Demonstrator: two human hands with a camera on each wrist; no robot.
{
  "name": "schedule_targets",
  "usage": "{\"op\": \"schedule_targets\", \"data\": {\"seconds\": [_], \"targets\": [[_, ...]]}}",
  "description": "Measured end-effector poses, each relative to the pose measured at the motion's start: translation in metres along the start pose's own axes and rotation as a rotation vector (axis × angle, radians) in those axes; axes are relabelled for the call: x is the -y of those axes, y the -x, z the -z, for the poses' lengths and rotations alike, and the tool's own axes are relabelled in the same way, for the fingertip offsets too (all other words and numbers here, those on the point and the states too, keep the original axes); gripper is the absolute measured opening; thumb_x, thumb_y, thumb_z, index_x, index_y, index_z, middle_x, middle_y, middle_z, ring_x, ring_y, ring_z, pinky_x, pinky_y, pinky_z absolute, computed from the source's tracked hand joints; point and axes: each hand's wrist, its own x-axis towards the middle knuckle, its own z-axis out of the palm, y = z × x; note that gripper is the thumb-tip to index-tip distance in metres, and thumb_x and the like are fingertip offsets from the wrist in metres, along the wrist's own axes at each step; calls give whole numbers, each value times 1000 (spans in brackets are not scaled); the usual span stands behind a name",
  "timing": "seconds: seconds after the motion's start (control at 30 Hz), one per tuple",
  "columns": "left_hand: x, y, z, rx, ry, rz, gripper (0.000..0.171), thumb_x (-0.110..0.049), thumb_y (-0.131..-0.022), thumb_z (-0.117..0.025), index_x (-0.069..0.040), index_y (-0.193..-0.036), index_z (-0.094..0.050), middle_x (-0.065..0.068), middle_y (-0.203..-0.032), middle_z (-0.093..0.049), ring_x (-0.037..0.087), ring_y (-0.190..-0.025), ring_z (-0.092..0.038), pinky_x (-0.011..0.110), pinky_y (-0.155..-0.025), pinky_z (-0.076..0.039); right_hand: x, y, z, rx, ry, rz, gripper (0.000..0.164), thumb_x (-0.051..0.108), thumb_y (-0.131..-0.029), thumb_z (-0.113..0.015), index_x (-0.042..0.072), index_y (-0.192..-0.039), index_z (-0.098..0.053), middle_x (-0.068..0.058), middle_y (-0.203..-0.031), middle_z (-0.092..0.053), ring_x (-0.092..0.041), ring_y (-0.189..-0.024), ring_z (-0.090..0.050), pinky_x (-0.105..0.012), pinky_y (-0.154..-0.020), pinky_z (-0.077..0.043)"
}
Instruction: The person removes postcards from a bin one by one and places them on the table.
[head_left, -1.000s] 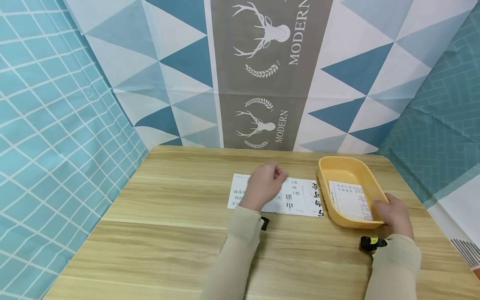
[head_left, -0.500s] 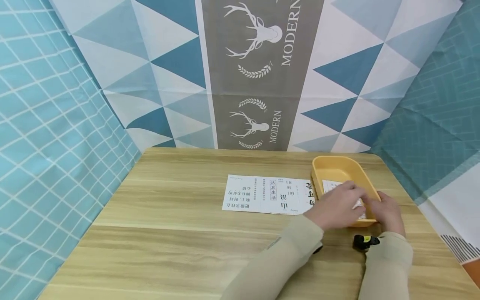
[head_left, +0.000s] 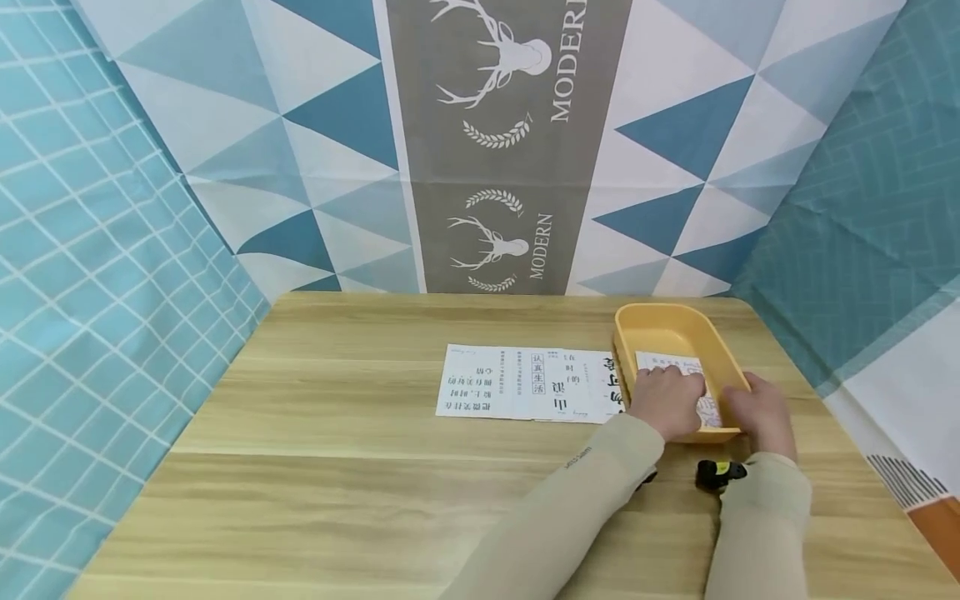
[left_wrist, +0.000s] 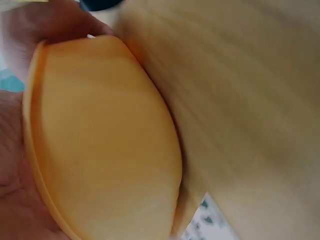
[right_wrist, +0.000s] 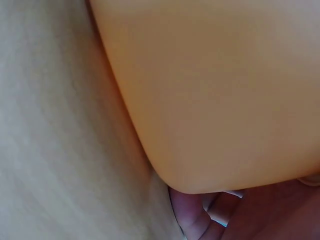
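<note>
A yellow plastic tray (head_left: 667,321) stands on the right of the table with white printed cards (head_left: 667,360) in it. My left hand (head_left: 667,402) reaches over its near left rim, fingers down over the cards. The rim hides the fingertips, so I cannot see whether they pinch a card. In the left wrist view the palm (left_wrist: 15,185) lies along the tray rim. My right hand (head_left: 763,414) grips the tray at its near right corner; its fingers (right_wrist: 187,210) show below the tray wall (right_wrist: 210,100) in the right wrist view.
Left of the tray, white cards with printed characters (head_left: 487,383) lie side by side in a row on the wooden table (head_left: 337,500). A patterned cloth (head_left: 495,167) hangs behind the table. Blue checked cloth (head_left: 97,250) hangs on the left.
My left hand has moved right, from above the card row into the tray, leaving the row uncovered. The right hand stays at the tray corner. The head view has shifted slightly.
</note>
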Motion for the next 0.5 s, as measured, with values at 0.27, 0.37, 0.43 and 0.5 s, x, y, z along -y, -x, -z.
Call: {"op": "schedule_targets", "data": {"seconds": [0.27,0.37,0.43,0.5], "targets": [[1,-8,2,193,-117,55,4,-37,-91,-68,-39,-88,-66,-19,-83,-67,3,-81,-59,33,-103,-43,1,0,-5,0,-9,-39,60,22,-101,-35,-7,-154,-30,-36,-145,-40,-44,-114,-46,-52,-95,-43],[0,-11,5,244,-137,63,7,-37,-93,-66,-42,-98,-66,-18,-87,-67,3,-83,-57,32,-100,-44,2,-1,-5,3,-38,-62,61,22,-102,-35,-5,-156,-26,-35,-149,-37,-45,-118,-45,-55,-99,-42],[-1,-13,6,244,-167,65,16,-39,-93,-65,-45,-108,-66,-18,-90,-67,4,-85,-57,32,-97,-46,3,-1,-4,-1,-43,-69,62,22,-101,-35,-4,-157,-25,-35,-149,-37,-44,-117,-45,-52,-97,-44],[-2,-14,6,238,-190,69,22,-41,-94,-65,-47,-114,-65,-17,-93,-68,4,-86,-57,31,-95,-47,3,-2,-4,-3,-45,-79,64,22,-100,-36,-4,-157,-25,-35,-149,-38,-43,-116,-46,-48,-94,-46]]}}
